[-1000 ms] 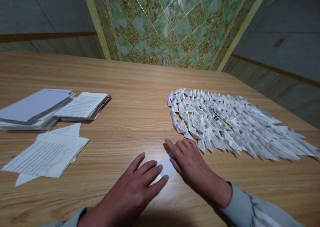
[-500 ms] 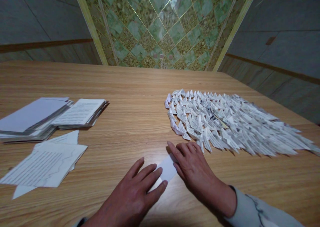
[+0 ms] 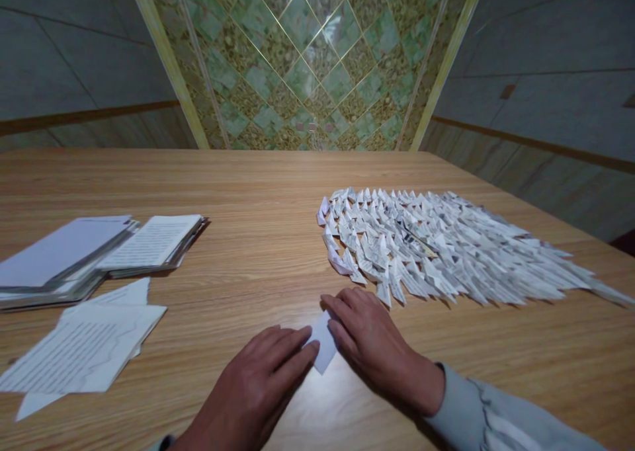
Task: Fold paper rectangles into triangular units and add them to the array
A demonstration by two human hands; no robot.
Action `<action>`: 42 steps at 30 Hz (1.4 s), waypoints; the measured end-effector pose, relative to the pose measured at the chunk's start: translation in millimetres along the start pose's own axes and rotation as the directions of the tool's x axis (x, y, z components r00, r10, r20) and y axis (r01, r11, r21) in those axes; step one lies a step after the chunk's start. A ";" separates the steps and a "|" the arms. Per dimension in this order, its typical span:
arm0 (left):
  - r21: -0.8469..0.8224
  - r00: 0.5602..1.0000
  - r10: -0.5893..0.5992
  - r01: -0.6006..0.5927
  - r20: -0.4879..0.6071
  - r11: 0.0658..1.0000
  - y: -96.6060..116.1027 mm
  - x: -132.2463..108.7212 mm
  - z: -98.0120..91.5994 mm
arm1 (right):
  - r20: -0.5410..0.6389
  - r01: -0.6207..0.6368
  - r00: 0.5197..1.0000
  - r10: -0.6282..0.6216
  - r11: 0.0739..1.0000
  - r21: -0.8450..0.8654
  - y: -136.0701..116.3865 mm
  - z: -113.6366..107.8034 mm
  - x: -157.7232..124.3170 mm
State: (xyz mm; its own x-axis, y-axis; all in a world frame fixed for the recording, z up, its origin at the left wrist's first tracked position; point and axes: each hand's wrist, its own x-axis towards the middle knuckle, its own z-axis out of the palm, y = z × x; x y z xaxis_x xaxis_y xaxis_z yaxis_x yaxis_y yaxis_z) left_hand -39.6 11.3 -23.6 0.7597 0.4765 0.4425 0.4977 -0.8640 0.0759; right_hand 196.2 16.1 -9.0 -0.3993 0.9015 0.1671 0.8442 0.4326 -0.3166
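A small white paper slip (image 3: 323, 342) lies folded on the wooden table, its point toward me. My left hand (image 3: 255, 386) presses its fingertips against the near left edge of the slip. My right hand (image 3: 370, 335) sits over its upper part, with the fingers hiding that end. Just beyond my right hand spreads a large mass of small folded paper pieces (image 3: 436, 246), made from printed pages, with the nearest ones almost at my fingertips.
Left of my hands are stacks of book pages (image 3: 151, 243) and loose printed sheets (image 3: 84, 352). The wooden table (image 3: 258, 186) reaches to a green mosaic panel (image 3: 302, 61) and grey walls. My right sleeve (image 3: 489, 414) is pale grey.
My hands have moved closer together over the slip. It now looks narrower and points toward me, rather than lying diagonally. The whole view has tilted, so the table sits lower in the frame.
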 end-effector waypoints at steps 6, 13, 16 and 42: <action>0.042 0.977 -0.215 0.215 -0.012 0.976 -6.6 -6.7 5.7 | 0.013 -0.021 1.000 0.019 0.988 0.155 -4.0 -4.8 -4.6; -0.102 0.974 -0.212 0.220 0.081 0.970 3.3 2.4 7.3 | 0.019 0.141 0.988 -0.156 0.937 0.319 1.7 -10.7 -7.1; -0.128 0.983 -0.161 0.172 0.089 0.977 7.0 4.8 8.5 | -0.007 0.244 0.967 -0.254 0.919 0.309 6.2 -15.3 -5.3; -0.210 0.996 -0.084 0.087 0.022 0.974 6.2 19.1 10.3 | -0.352 0.286 0.913 -0.207 0.939 0.190 -1.3 -15.9 -9.6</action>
State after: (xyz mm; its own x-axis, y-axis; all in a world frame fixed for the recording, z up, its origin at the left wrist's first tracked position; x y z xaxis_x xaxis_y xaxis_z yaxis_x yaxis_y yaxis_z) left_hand -17.7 16.8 -23.9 0.7240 0.5511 0.4148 0.4630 -0.8340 0.3000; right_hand 204.6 6.7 4.7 -0.4131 0.7284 0.5466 0.6107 0.6669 -0.4270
